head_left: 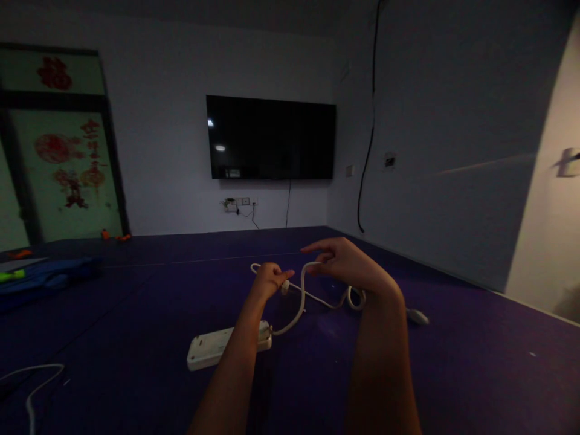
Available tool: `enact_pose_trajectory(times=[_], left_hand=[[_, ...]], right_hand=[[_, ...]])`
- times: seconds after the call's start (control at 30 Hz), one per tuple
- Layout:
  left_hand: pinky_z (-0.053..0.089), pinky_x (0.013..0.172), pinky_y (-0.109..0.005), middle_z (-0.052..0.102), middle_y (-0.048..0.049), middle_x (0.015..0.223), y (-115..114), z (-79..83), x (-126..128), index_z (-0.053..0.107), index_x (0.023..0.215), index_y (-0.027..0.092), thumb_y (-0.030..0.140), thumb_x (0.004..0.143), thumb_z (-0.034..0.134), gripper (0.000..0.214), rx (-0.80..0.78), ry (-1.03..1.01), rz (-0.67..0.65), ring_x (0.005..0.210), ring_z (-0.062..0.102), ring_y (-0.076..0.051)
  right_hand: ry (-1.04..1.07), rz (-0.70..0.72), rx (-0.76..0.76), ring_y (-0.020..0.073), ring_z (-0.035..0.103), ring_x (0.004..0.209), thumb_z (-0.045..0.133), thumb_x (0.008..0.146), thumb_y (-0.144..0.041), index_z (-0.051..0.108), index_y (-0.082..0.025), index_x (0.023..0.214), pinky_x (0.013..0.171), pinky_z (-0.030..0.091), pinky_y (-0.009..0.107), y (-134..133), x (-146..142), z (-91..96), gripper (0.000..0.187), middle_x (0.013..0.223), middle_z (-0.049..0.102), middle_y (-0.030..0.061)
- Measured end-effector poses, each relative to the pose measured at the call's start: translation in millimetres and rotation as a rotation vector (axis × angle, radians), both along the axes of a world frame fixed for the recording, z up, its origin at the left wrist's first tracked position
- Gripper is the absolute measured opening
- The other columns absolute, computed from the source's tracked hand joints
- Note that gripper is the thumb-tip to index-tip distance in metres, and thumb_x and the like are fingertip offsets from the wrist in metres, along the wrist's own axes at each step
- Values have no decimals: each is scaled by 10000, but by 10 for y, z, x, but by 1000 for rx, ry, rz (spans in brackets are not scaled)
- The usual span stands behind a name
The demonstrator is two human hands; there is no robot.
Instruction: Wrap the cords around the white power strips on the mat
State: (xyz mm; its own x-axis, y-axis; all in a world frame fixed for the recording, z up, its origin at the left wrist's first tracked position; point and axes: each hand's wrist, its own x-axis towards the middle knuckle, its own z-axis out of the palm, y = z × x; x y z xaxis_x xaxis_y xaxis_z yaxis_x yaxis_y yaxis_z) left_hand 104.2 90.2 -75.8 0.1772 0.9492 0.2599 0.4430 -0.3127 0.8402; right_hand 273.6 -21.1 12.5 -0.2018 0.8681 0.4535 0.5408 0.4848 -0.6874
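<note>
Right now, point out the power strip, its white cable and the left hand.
power strip [212, 349]: head view, on its white top face.
white cable [299, 302]: head view, on the curved run between the hands.
left hand [270, 279]: head view, on the back of the closed fist.

left hand [268, 279] pinches cord [296, 302] | right hand [348, 266] loops cord | power strip [212, 349] on floor

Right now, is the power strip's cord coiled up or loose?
Mostly loose: the white cord trails from the power strip in open curves up to both hands.

A dark television [270, 138] hangs above a wall socket [238, 203].
</note>
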Motion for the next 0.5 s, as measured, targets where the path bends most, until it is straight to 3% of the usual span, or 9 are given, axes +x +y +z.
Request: enact_pose_trajectory(times=[0.1, 0.27, 0.33, 0.4, 0.5], left_hand=[[418, 573, -218, 630, -14, 698, -114, 179, -272, 652, 732, 118, 137, 552, 745, 203, 52, 27, -70, 659, 565, -126], [448, 647, -214, 644, -75, 1022, -245, 298, -490, 645, 1047, 147, -26, 618, 571, 469, 54, -18, -220, 782, 606, -113], [452, 635, -214, 621, -96, 1090, -249, 278, -500, 514, 1259, 192, -3, 638, 595, 656, 2, -75, -300, 789, 617, -118], [447, 608, -216, 640, -101, 1030, -224, 222, -480, 309, 1405, 226, 34, 644, 647, 854, -90, -108, -338, 752, 621, -127], [448, 602, -226, 646, -87, 933, -149, 106, -415, 176, 1447, 196, 24, 606, 688, 1000, -214, -160, -316, 706, 618, -132]], right_hand=[[24, -17, 23, 149, 631, 595, 700, 647, -204, 702, -184, 1004, 575, 469, 269, 40, -1, -13, 358, 617, 684, 15], [128, -70, 126, 182, 665, 653, 655, 678, -241, 684, -124, 1032, 646, 488, 297, 179, -8, -31, 374, 625, 694, 47], [174, -89, 172, 187, 668, 653, 646, 686, -254, 681, -115, 1026, 647, 488, 301, 231, -26, -33, 369, 627, 697, 55], [212, -97, 207, 190, 671, 656, 639, 691, -262, 685, -117, 1002, 644, 489, 301, 274, -53, -36, 346, 630, 699, 58], [260, -81, 253, 191, 670, 643, 633, 694, -284, 685, -115, 982, 612, 487, 294, 334, -97, -49, 338, 639, 699, 66]])
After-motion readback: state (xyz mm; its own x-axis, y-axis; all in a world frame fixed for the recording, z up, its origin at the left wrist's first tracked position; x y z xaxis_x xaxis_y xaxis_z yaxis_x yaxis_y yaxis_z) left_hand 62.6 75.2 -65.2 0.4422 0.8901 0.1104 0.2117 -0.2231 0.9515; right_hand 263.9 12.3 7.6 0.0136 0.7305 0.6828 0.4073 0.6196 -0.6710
